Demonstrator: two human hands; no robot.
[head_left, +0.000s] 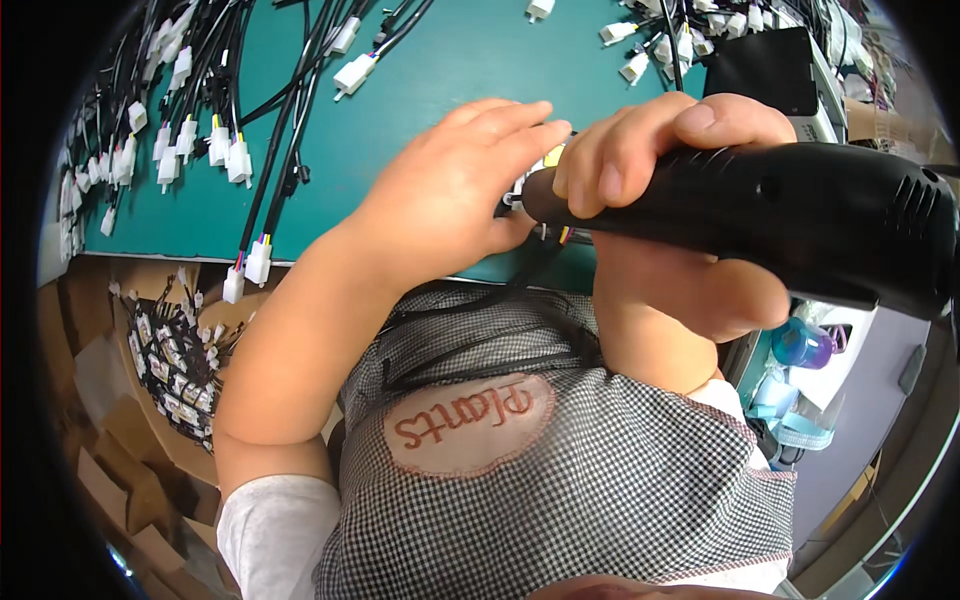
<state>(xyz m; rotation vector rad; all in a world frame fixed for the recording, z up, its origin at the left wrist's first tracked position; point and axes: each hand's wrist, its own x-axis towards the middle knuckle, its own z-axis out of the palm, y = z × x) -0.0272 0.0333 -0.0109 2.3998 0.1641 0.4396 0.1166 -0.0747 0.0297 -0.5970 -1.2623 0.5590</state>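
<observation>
My right hand (630,160) is wrapped round a black electric screwdriver (800,215), which lies nearly level with its tip toward the left. At that tip, my left hand (430,195) curls its fingers and thumb round a small white part (517,190) with a bit of yellow beside it. My fingers and the tool's nose hide most of this part, so its kind cannot be made out. Thin coloured wires and a black cable (540,262) hang just below it, in front of my checked apron.
Black cables with white connectors (170,165) cover the left of the green table (430,65); two connectors (258,262) overhang its front edge. More connectors (685,45) lie far right, by a black-topped box (765,75). Below left, a carton (195,455) holds harnesses; a blue bottle (795,345) is at right.
</observation>
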